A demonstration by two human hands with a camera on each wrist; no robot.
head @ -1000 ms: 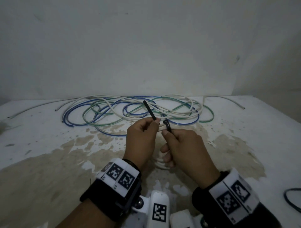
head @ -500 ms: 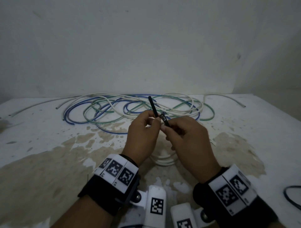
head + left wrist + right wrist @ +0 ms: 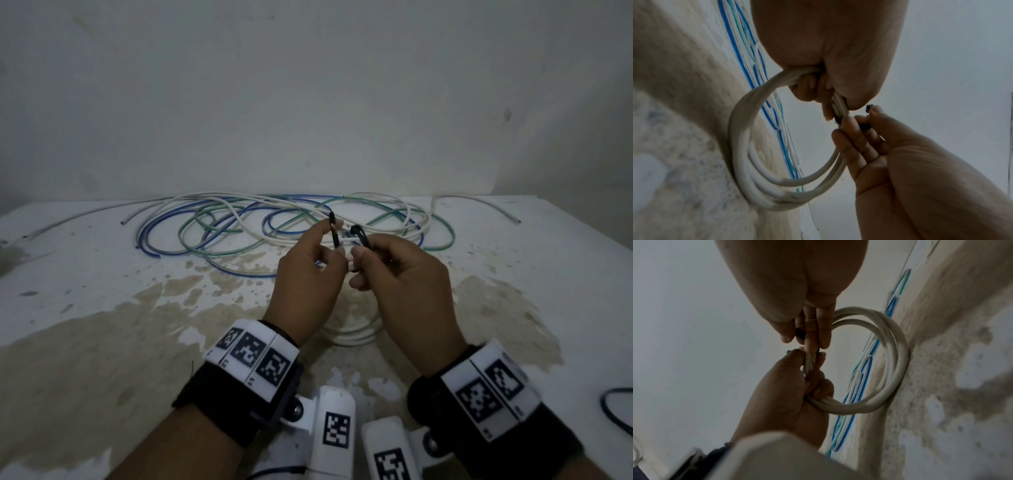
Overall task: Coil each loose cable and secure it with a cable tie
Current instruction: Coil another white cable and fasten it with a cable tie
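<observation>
Currently, coil: I hold the white coil (image 3: pixel 748 162) above the counter (image 3: pixel 102 274), near the loose cables (image 3: pixel 205 222).
Left hand (image 3: pixel 305 284): fingers bunch the turns and pinch the cable tie (image 3: pixel 334 233) tail.
Right hand (image 3: pixel 407 284): fingers pinch the tie's head, ready for threading.

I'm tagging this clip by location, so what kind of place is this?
Probably a bare utility or storage room, hard to say: a plain wall, a stained, peeling white surface, and loose cables spread across it.
</observation>
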